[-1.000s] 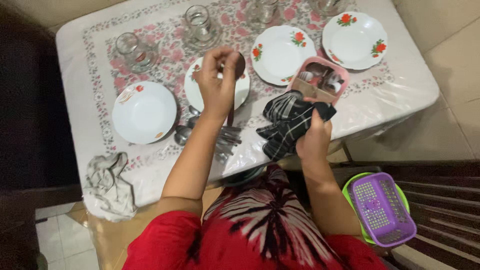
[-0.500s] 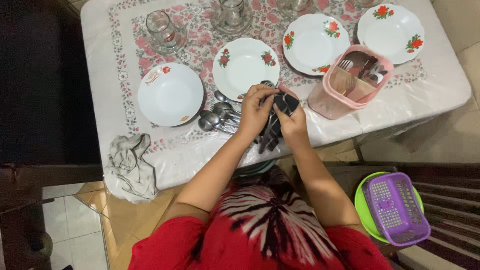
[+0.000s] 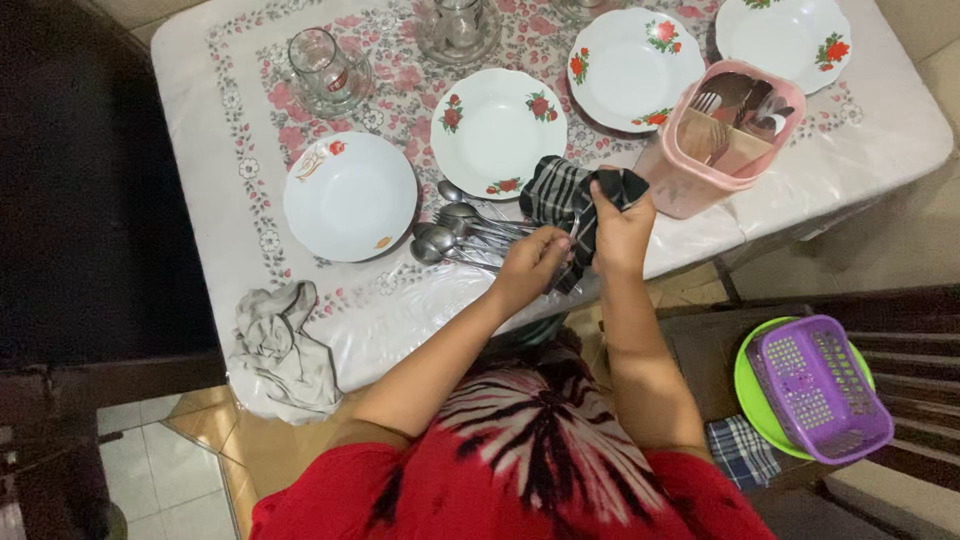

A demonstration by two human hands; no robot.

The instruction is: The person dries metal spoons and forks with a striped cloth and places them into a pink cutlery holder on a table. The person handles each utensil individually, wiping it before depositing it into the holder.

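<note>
The right hand point(image 3: 620, 225) has its fingers closed on a black-and-white checked cloth point(image 3: 565, 195), lifted just above the table point(image 3: 200, 110). The left hand point(image 3: 530, 265) curls its fingers over the handles of the spoon pile point(image 3: 455, 235), beside a flowered plate point(image 3: 497, 130). A pink cutlery holder point(image 3: 690, 185) stands right of the cloth.

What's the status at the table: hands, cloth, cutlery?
Right hand grips the black checked cloth. Left hand at the pile of spoons, grip unclear. Pink cutlery holder close right, white plate just behind.
</note>
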